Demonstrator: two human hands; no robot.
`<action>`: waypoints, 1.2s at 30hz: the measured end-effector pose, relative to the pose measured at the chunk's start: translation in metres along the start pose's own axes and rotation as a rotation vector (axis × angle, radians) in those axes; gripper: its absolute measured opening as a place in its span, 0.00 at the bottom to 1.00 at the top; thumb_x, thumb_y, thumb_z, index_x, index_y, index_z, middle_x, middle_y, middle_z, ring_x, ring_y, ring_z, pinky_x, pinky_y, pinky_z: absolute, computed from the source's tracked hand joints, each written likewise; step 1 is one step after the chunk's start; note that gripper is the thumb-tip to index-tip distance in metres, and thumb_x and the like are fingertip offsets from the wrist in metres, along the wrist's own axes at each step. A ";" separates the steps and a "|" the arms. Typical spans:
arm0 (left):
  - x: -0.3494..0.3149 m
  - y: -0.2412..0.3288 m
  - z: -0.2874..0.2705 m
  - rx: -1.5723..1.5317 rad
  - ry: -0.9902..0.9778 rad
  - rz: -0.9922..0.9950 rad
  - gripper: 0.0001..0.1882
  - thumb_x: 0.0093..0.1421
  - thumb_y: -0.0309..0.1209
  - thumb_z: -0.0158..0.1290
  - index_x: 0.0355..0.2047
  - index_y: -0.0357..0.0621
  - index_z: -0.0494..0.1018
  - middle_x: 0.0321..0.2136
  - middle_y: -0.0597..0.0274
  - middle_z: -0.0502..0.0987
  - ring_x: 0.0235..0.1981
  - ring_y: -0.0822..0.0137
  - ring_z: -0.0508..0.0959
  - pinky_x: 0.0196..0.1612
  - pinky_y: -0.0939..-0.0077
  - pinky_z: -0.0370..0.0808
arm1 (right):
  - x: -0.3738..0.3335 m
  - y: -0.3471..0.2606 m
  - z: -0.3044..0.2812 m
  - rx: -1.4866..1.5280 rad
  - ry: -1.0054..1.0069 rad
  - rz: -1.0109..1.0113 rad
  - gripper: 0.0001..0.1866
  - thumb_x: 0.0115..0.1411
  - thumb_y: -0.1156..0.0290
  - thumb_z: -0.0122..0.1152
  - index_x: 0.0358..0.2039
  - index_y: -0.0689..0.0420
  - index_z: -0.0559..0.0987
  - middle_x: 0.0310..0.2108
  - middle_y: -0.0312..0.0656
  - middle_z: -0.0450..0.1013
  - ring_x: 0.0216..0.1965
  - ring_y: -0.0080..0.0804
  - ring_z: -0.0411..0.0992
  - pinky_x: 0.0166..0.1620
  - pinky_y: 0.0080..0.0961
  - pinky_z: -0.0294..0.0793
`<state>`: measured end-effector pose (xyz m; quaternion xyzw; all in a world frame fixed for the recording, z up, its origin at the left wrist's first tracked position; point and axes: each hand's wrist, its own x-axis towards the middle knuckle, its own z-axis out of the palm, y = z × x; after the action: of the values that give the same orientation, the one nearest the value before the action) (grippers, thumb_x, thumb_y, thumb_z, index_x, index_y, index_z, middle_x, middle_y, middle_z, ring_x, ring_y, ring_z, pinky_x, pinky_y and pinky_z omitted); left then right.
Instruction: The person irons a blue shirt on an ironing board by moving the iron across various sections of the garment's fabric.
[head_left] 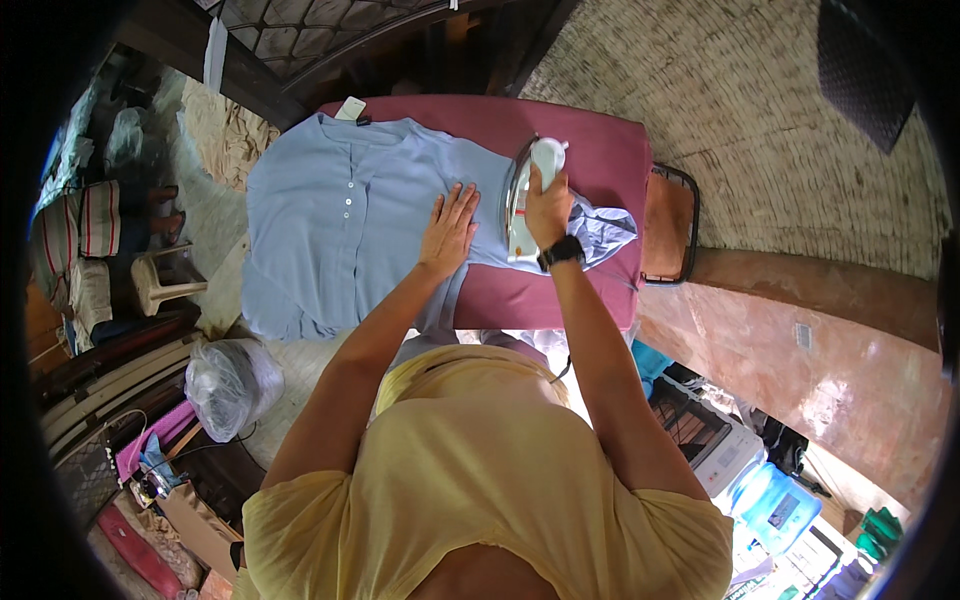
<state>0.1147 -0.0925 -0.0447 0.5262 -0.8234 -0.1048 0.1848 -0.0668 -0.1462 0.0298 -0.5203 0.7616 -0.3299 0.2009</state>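
Note:
A light blue buttoned shirt [330,230] lies spread over a maroon ironing board [600,160], its collar side at the far edge. My left hand [452,230] rests flat on the shirt near the sleeve, fingers stretched out. My right hand [548,210], with a black watch at the wrist, is wrapped round the handle of a white clothes iron [522,240]. The iron sits on the sleeve, to the right of my left hand. Beyond it the sleeve end [604,232] is crumpled near the board's right side. The iron's soleplate is hidden.
A metal frame with a brown panel [668,226] juts from the board's right end. A white tag [350,108] lies at the collar. On the left are a plastic stool [165,280] and a plastic-wrapped bundle [232,385]. A blue water jug [780,505] stands lower right.

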 end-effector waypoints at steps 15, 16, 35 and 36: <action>0.054 -0.071 -0.047 -0.303 0.518 -0.129 0.21 0.57 0.14 0.48 0.52 0.41 0.69 0.55 0.49 0.67 0.53 0.47 0.69 0.55 0.57 0.68 | -0.055 0.002 -0.019 0.028 -0.275 -0.202 0.24 0.63 0.54 0.59 0.39 0.69 0.72 0.29 0.67 0.74 0.33 0.65 0.75 0.35 0.51 0.73; 0.065 -0.076 -0.048 -0.362 0.521 -0.148 0.22 0.56 0.13 0.48 0.51 0.41 0.69 0.54 0.49 0.67 0.52 0.47 0.70 0.54 0.57 0.69 | -0.064 0.001 -0.018 0.020 -0.333 -0.162 0.25 0.62 0.54 0.59 0.39 0.69 0.72 0.29 0.67 0.74 0.33 0.65 0.75 0.37 0.51 0.73; 0.129 -0.179 -0.067 0.189 -0.120 -0.274 0.29 0.51 0.43 0.63 0.50 0.50 0.68 0.51 0.58 0.68 0.56 0.51 0.65 0.56 0.44 0.62 | -0.042 -0.017 -0.047 -0.157 -0.563 -0.313 0.29 0.61 0.47 0.58 0.43 0.65 0.74 0.34 0.63 0.76 0.38 0.62 0.75 0.42 0.50 0.75; 0.130 -0.178 -0.067 0.213 -0.156 -0.364 0.29 0.50 0.44 0.64 0.50 0.50 0.68 0.51 0.59 0.68 0.57 0.52 0.65 0.56 0.44 0.62 | -0.037 -0.019 -0.044 -0.197 -0.556 -0.318 0.29 0.60 0.47 0.58 0.43 0.65 0.74 0.34 0.62 0.76 0.38 0.61 0.75 0.42 0.50 0.75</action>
<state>0.2409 -0.2848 -0.0238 0.6729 -0.7332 -0.0893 0.0419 -0.0687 -0.1038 0.0734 -0.7197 0.6151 -0.1275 0.2957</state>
